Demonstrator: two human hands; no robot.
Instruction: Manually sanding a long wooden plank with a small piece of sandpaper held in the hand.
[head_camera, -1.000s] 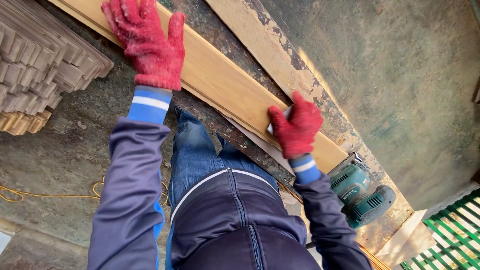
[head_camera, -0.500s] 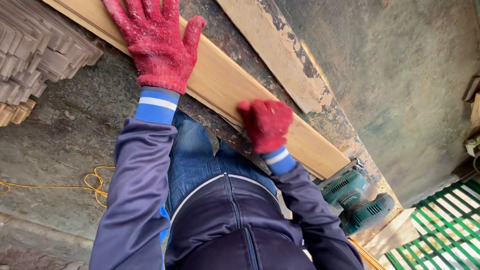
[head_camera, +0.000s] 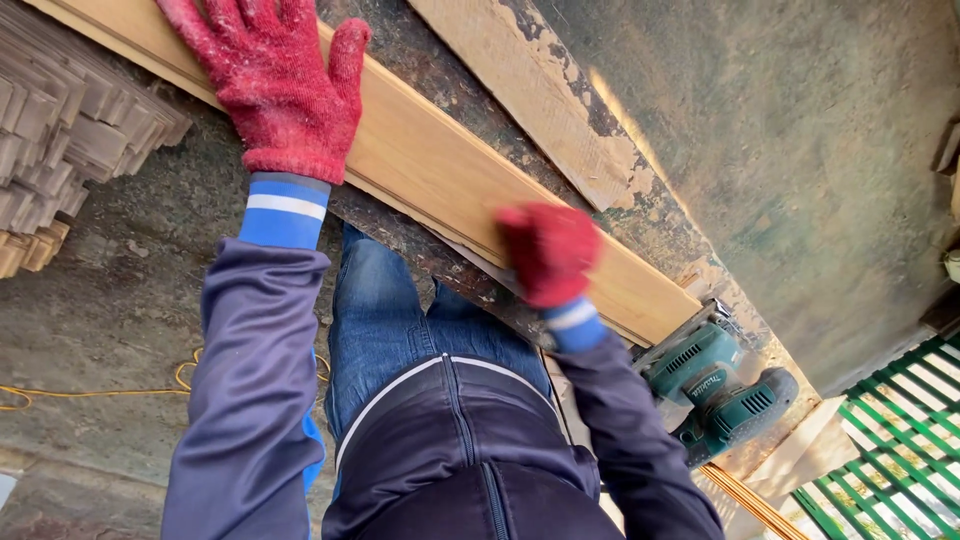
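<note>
Long pale wooden plank (head_camera: 440, 170) lying on a worn dark surface (head_camera: 420, 240), left hand (head_camera: 275, 85) in red glove spread flat on the plank, right hand (head_camera: 548, 250) blurred at its near edge, grip unclear, green sander (head_camera: 715, 385) just beyond the plank's right end, stacked wood strips (head_camera: 70, 150) left of the plank, weathered board (head_camera: 525, 95) behind the plank.

Left hand (head_camera: 275, 85) lies flat with gloved fingers spread; right hand (head_camera: 548, 252) is curled, blurred.
</note>
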